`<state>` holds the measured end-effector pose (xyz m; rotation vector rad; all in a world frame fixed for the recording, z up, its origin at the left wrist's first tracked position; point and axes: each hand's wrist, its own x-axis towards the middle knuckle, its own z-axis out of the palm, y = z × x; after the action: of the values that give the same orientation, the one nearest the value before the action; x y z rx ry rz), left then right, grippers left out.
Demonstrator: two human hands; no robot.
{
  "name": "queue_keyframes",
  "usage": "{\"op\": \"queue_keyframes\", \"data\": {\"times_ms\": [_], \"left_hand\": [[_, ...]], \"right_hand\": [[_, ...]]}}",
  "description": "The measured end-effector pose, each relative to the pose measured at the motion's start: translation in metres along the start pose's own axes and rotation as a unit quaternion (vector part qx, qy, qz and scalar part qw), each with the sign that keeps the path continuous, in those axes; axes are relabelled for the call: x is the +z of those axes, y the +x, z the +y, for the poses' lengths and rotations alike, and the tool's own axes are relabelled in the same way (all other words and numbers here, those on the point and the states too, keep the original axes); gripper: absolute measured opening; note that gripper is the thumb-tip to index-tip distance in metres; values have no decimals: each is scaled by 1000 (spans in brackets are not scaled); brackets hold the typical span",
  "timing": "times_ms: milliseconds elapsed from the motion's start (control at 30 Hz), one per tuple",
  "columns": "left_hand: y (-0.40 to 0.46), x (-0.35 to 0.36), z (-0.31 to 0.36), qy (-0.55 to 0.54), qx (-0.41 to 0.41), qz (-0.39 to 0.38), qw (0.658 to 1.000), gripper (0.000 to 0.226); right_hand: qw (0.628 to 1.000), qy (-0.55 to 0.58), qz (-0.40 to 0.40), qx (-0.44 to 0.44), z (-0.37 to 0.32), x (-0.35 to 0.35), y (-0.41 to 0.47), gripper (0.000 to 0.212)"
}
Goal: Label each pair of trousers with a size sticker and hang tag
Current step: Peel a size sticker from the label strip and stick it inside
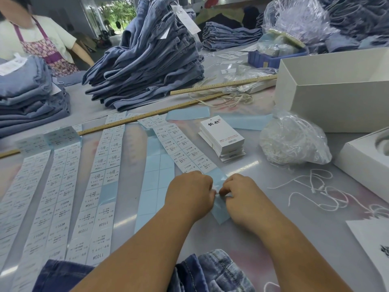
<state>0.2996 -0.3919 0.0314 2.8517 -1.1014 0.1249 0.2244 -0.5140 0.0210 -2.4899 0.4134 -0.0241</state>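
My left hand (190, 193) and my right hand (242, 196) meet over the near end of a sticker strip (185, 150), both pinching its pale blue backing where the last white size stickers end. More sticker strips (61, 194) lie flat to the left. A stack of white hang tags (223, 138) stands just beyond the strip. A clear bag of white tag strings (292, 140) sits to the right, with loose strings (315, 190) beside it. Folded blue trousers (147, 60) are piled at the back.
A dark denim garment (210, 272) lies at the near edge under my forearms. Two wooden rulers (221, 84) cross the table. White boxes (328, 85) stand at the right. Another person in a floral apron (44, 45) stands at the far left by another trouser stack (27, 98).
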Motion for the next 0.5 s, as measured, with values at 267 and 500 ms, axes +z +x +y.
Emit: {"op": "queue_keyframes", "data": {"times_ms": [267,500], "left_hand": [[0,-3,2,7,-17,-17,1000,12],[-3,-7,3,-68,-4,33,997,16]], "right_hand": [[999,-32,20,29,5,-1,0,34],[968,205,102,105,4,-3,1,58]]}}
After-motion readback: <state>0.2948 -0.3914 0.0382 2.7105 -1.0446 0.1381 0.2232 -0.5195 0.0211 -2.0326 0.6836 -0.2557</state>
